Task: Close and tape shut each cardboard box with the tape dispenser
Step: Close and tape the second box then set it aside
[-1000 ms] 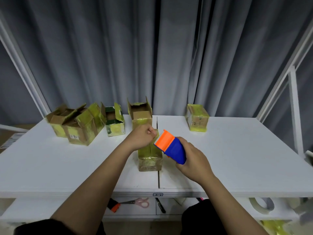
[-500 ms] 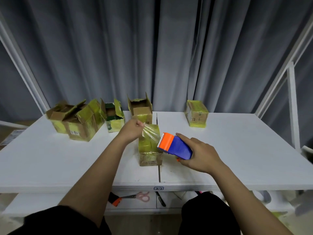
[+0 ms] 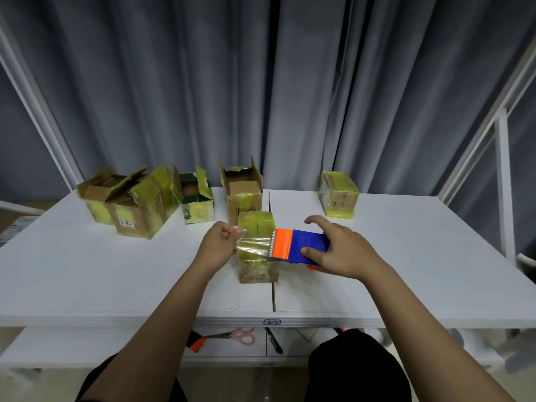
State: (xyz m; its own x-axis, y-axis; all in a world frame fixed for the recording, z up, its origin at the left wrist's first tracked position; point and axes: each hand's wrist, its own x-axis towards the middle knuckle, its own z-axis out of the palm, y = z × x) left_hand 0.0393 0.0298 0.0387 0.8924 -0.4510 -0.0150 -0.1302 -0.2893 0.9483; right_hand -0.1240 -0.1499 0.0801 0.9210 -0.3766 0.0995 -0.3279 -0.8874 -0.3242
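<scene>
Left hand (image 3: 218,247) pinches tape (image 3: 254,245) — right hand (image 3: 342,252) grips dispenser (image 3: 300,247).

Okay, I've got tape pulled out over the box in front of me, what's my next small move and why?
Probably lower the tape onto the top of the closed box and press it down. Your left hand pinches the free end, your right hand grips the dispenser, and the strip hangs stretched above the flaps, not yet stuck.
</scene>
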